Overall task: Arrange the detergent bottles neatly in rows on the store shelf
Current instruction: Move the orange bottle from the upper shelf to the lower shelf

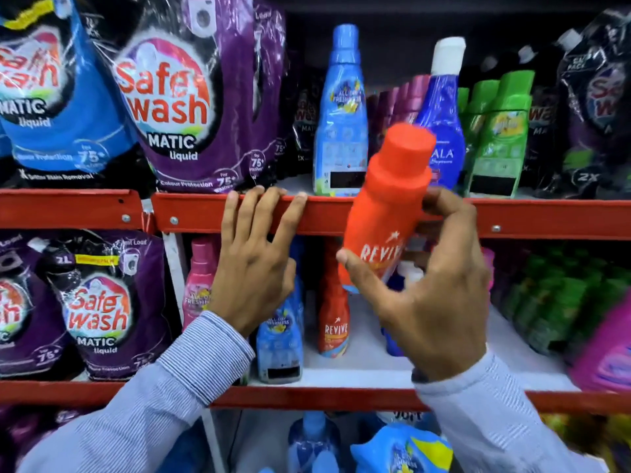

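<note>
In the middle of the frame, the right hand [426,295] holds a red Revive bottle [386,206]. The thumb and fingers are wrapped around its lower part. The bottle tips a little to the right, in front of the red shelf edge [324,215]. The left hand [256,254] is open and holds nothing; its fingers hook over that edge. Above, a light blue bottle [339,114] stands on the shelf. Lower down, another red Revive bottle [334,315] stands on the middle shelf.
</note>
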Motion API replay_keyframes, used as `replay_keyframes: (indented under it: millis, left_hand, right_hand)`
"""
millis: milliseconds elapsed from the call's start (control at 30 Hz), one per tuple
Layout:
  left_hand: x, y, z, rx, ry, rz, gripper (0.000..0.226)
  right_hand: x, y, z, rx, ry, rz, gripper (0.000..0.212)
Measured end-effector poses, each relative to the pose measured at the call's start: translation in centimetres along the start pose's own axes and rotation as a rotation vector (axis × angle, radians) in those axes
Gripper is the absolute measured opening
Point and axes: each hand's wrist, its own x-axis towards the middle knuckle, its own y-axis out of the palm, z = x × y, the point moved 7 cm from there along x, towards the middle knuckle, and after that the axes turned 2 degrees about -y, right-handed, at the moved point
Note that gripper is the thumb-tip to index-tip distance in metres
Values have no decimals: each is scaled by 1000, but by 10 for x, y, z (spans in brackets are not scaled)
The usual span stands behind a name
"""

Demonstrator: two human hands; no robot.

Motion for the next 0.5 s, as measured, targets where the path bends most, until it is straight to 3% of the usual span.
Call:
replay_keyframes:
  millis: [333,500]
  left_hand:
    - [1,-3,-3,-35,-71,-7,80]
    - [2,-4,-4,-35,-76,18,82]
  right_hand:
    - [-129,66,-87,-76,349,413,75]
    - [-162,93,-118,-109,454,498,75]
